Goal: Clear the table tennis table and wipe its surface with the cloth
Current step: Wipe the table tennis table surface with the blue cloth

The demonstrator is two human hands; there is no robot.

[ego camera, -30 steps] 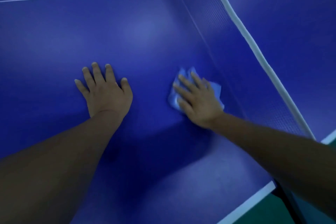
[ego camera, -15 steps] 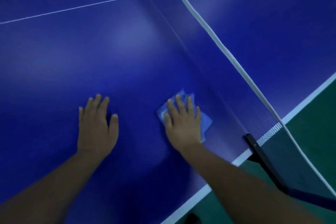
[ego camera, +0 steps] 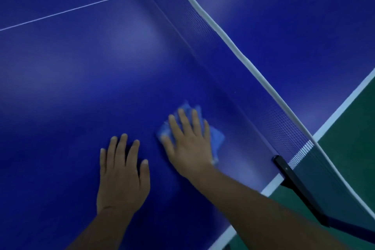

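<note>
I see the right hand (ego camera: 190,144), fingers spread flat on the cloth (ego camera: 217,138), has slid it toward five o'clock near the net (ego camera: 233,63), left hand (ego camera: 123,174) splayed on the table (ego camera: 60,87); wiping continues.

- The tabletop (ego camera: 85,79) is looking smooth and hard, its blue face giving off soft, hazy patches of sheen, semi-gloss and not mirror-bright.
- The cloth (ego camera: 216,138) is showing as soft, crumpled light-blue fabric, matt.
- The net (ego camera: 203,24) is reading as fine woven mesh, topped by a white band (ego camera: 223,34) looking like matt tape.
- The net clamp (ego camera: 294,182) is appearing black, smooth and rigid; whether plastic or metal cannot be told.
- The floor (ego camera: 353,148) is looking flat, green and matt.
</note>
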